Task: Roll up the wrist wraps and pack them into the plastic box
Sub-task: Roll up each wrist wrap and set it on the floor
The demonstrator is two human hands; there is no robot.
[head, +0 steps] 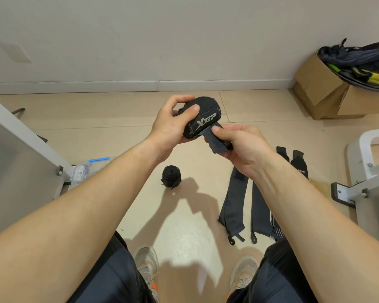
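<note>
Item: rolled wrist wrap (black, with pale lettering), held above the floor. Left hand grips the roll, thumb on top. Right hand, just beside it, pinches the loose tail. Finished roll: on the floor below. Flat wraps: laid out at right. Plastic box: at left, partly hidden behind a metal leg.

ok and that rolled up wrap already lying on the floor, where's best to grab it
Come from above and take the rolled wrap across its curved sides, thumb on one side and fingers on the other. Its spiral end seems to face upward, and a loose tail sticks out at its near edge, so closing over that tail should keep it from unrolling.
</note>
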